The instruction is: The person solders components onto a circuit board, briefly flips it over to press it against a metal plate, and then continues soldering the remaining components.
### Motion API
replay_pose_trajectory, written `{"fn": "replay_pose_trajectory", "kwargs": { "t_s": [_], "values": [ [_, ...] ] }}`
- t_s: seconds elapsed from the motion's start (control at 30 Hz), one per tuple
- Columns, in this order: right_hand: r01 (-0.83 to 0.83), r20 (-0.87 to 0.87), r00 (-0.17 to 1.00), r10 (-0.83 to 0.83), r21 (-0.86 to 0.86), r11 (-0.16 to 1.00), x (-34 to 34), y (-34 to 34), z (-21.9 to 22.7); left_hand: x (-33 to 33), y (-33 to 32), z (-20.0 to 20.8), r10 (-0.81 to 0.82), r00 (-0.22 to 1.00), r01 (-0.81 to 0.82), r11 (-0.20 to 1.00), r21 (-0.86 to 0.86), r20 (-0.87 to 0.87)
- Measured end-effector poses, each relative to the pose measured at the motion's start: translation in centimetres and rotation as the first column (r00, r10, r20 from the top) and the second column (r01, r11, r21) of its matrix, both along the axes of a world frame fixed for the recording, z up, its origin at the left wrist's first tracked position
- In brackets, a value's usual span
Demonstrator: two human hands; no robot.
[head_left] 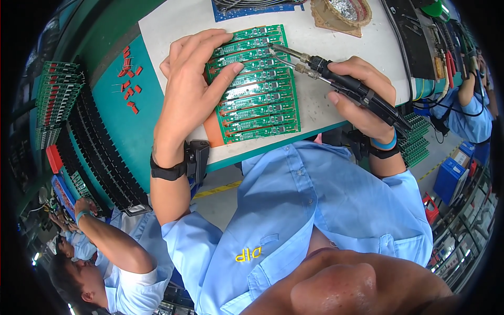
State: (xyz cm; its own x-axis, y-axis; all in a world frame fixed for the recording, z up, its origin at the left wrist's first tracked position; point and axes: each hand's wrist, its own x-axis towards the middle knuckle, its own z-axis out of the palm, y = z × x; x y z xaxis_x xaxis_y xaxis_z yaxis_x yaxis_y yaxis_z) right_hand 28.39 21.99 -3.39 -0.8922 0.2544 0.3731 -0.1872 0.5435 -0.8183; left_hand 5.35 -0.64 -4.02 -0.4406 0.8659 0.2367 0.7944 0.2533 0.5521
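Observation:
A green circuit board panel (pixel 257 86), divided into several narrow strips with small dark components, lies on an orange backing over a white sheet. My left hand (pixel 191 79) grips its upper left side, fingers curled at the far corner and thumb pressed on the strips. In my right hand (pixel 365 94) is a black soldering iron (pixel 349 84) with a thin metal feed tube alongside its barrel. Its tip is at the right part of an upper strip; whether it touches is too small to tell.
Loose red components (pixel 128 84) with wire leads lie on the green mat at left, beside black slotted racks (pixel 105 142). A bowl (pixel 349 10) of metallic scraps stands at the back. Pliers (pixel 450 65) and cables are at right. Co-workers sit on both sides, one (pixel 121 252) close at left.

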Motion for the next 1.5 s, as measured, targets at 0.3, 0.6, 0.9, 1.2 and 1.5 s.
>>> {"fn": "replay_pose_trajectory", "kwargs": {
  "t_s": [0.3, 0.6, 0.9, 1.2, 1.5],
  "values": [
    [0.039, -0.005, 0.999, -0.039, 0.028, 0.999, 1.4, 0.7, 0.6, 0.1, 0.0, 0.2, 0.002, 1.000, -0.002, 1.000, -0.003, -0.002],
    [0.452, 0.045, 0.887, -0.459, -0.278, 0.847, 2.8, 1.2, -1.9, -0.1, 0.4, 0.0, -0.023, 1.000, 0.023, 1.000, -0.006, 0.021],
    [0.082, 0.014, 0.997, -0.081, -0.064, 0.995, 1.8, 0.2, 0.7, 0.7, 0.4, 0.6, -0.083, 0.996, 0.084, 0.996, -0.027, 0.030],
    [0.051, 0.015, 0.999, -0.050, -0.050, 0.997, 1.0, 0.0, 0.0, 0.7, 0.3, 0.6, -0.086, 0.996, 0.087, 0.996, -0.026, 0.025],
    [0.040, 0.015, 0.999, -0.040, -0.033, 0.999, 0.8, -0.2, 0.1, 0.9, 0.3, 0.7, -0.082, 0.996, 0.083, 0.996, -0.029, 0.022]
  ]
}}
